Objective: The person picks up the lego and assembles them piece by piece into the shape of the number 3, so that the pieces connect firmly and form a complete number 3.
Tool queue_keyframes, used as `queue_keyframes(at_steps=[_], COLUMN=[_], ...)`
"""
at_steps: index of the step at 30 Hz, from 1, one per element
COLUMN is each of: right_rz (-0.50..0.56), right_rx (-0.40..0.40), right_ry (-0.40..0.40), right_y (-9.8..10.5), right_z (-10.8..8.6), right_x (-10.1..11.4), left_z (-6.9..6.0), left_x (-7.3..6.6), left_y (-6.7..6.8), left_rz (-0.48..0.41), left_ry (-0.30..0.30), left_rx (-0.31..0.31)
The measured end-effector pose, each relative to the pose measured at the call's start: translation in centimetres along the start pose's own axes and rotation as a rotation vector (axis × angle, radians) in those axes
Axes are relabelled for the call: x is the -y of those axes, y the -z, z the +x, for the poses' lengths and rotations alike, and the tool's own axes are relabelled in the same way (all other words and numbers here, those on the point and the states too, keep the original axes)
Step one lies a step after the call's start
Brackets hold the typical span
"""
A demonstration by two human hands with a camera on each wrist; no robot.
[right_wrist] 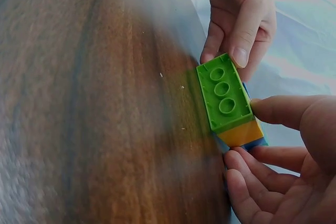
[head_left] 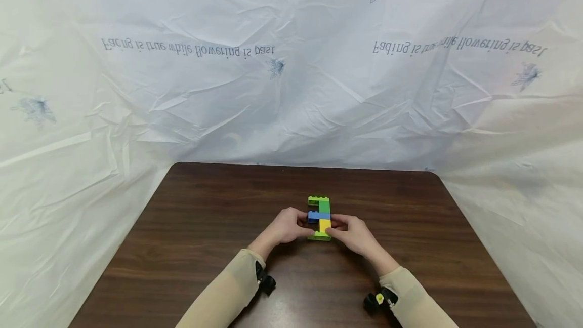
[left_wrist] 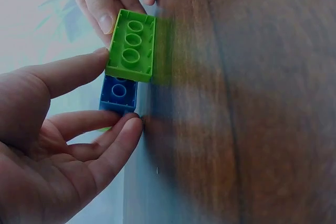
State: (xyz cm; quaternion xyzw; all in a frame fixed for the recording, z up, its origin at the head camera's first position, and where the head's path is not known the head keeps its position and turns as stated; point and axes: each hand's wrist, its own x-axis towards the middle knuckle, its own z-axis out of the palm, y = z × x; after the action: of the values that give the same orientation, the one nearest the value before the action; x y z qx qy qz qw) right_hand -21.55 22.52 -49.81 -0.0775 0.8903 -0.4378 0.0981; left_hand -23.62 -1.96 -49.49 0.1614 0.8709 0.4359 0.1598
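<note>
A toy brick assembly (head_left: 325, 208) shaped like a reversed E lies on the table between both hands. It joins a lime end brick (left_wrist: 132, 45), a yellow brick (right_wrist: 240, 134), a blue brick (left_wrist: 118, 94), a green part (head_left: 324, 206) and a far lime brick (head_left: 318, 199). My left hand (head_left: 286, 225) holds it from the left, thumb at the near lime brick and fingertips at the blue one. From the right, my right hand (head_left: 354, 235) grips it, thumb near the yellow brick and fingers along the right side. The hollow underside of the near lime brick faces both wrist cameras.
The dark wooden table (head_left: 218, 277) has rounded far corners. Behind and beside it hangs a wrinkled white sheet (head_left: 291, 115) with printed lettering and blue drawings. Black camera mounts (head_left: 266, 282) are strapped on both wrists over beige sleeves (head_left: 227, 287).
</note>
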Motion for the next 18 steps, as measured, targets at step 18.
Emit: queue_keyframes(at_steps=[18], right_rz=[0.003], right_rx=[0.026], right_ry=[-0.013], right_y=[0.17], right_z=[-0.1], right_x=[0.09], left_z=[-0.39], left_x=[0.02], left_y=[-0.02], left_rz=[-0.024], left_ry=[0.012], left_rx=[-0.012])
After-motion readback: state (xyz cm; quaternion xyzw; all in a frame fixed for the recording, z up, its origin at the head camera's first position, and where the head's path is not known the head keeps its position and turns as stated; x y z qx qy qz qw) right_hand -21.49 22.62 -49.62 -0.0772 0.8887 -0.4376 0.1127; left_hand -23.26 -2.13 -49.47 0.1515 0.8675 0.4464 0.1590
